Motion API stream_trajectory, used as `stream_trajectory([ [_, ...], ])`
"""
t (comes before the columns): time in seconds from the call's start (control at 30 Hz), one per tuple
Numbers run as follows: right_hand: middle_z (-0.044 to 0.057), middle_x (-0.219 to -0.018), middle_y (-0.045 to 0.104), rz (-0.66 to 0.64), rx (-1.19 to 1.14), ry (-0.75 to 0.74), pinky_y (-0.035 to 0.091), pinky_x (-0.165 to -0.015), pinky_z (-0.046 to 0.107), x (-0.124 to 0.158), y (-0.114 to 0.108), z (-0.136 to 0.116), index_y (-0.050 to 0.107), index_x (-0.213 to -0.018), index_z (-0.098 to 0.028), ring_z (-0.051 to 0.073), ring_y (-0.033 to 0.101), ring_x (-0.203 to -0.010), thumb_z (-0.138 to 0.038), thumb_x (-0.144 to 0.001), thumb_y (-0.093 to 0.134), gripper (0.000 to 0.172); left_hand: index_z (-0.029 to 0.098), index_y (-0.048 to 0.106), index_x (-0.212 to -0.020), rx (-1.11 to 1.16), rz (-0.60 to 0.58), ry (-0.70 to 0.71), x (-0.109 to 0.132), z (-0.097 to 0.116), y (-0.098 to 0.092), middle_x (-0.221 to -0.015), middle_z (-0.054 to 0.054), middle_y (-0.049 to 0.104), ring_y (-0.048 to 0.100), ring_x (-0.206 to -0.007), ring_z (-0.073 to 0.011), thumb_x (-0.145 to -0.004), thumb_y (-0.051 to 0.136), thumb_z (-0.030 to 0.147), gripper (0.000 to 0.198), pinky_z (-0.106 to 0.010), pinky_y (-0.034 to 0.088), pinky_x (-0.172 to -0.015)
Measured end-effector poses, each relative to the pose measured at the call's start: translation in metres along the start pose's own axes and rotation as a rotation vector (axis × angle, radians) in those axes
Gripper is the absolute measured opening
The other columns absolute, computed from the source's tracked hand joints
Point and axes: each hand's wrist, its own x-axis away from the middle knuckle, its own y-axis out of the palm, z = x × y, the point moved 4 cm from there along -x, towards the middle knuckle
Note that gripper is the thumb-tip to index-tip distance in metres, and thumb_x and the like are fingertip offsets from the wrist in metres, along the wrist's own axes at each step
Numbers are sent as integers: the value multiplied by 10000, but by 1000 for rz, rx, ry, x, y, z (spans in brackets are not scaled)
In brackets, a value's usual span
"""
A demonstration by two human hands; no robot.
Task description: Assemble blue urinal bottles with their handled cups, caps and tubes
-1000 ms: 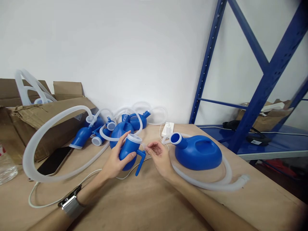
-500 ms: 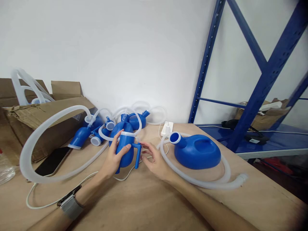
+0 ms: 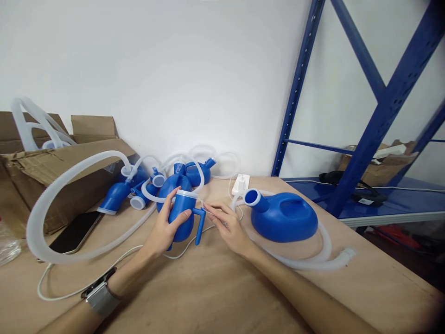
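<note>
A: Head view. What is held?
B: A blue cup [image 3: 182, 219] with a handle is gripped by the left hand [image 3: 166, 228], fingers wrapped round its body, over the table [image 3: 215, 287], left of the blue jug [image 3: 283, 218].
A: Right hand?
B: The right hand [image 3: 226, 226] is set beside the handle, fingers narrowed at the cup's rim. Whether anything is pinched cannot be told.
A: Writing?
B: A white label [image 3: 111, 168] is noted on the cardboard box [image 3: 69, 174], too small to be read.

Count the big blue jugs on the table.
3 jugs: one beside the right hand, a hose curving round it; two by the wall, behind the cup in the left hand. Others may be hidden.
</note>
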Motion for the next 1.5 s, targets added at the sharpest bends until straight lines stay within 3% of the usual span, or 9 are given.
stream_trajectory([
  [0.13,74,-1090,732,139,85,-49,594,-882,346,0,-5,-6,747,-1234,-293,203,707,-989,-307,-1021,563,282,236,378,-1525,-54,-11,-6,1,-1,1,-1293,-129,633,656,-1135,-337,-789,690,600,878,-527,514,-996],
  [0.27,39,-919,791,152,108,-72,609,-736,291,-1,-7,-12,780,-1001,-243,188,741,-816,-259,-981,639,143,243,374,-1533,-62,-6,-16,3,-1,0,-1248,-115,641,653,-1114,-329,-793,684,617,885,-522,505,-1000],
  [0.53,32,-908,805,258,216,-155,611,-781,293,0,-10,-13,748,-950,-229,185,764,-830,-182,-989,592,168,253,396,-1525,-75,-23,-28,7,1,5,-1369,-129,590,571,-1253,-358,-769,687,619,889,-523,455,-1063],
  [0.67,43,-889,791,373,308,-103,595,-755,309,-1,-17,-12,730,-946,-227,190,744,-808,-211,-993,595,145,254,411,-1519,-65,-14,-49,7,2,7,-1374,-129,593,569,-1260,-366,-752,688,631,899,-512,470,-1049],
  [0.87,42,-887,793,243,286,-213,599,-793,338,2,-8,-15,739,-927,-228,198,745,-832,-193,-1006,561,198,269,451,-1498,-56,-14,-59,7,-2,6,-1442,-120,567,529,-1327,-368,-761,689,606,845,-491,443,-1088],
  [1.13,28,-961,813,164,-28,0,629,-769,287,3,1,-6,770,-987,-244,184,771,-841,-197,-983,586,190,247,428,-1511,-2,-31,-55,10,2,7,-1368,-134,600,574,-1257,-369,-750,712,603,887,-505,480,-1032],
  [1.3,44,-1042,807,116,-171,50,633,-848,323,1,4,-11,787,-1004,-256,210,765,-977,-264,-979,621,167,245,449,-1492,-13,2,-14,11,6,6,-1314,-116,629,588,-1222,-341,-755,716,588,855,-473,484,-1019],
  [1.5,61,-1069,807,122,-381,227,657,-883,406,1,12,0,806,-963,-248,265,770,-1007,-373,-822,816,189,233,460,-1495,-43,49,27,6,1,1,-1256,-114,645,611,-1158,-331,-761,728,564,848,-490,480,-1003],
])
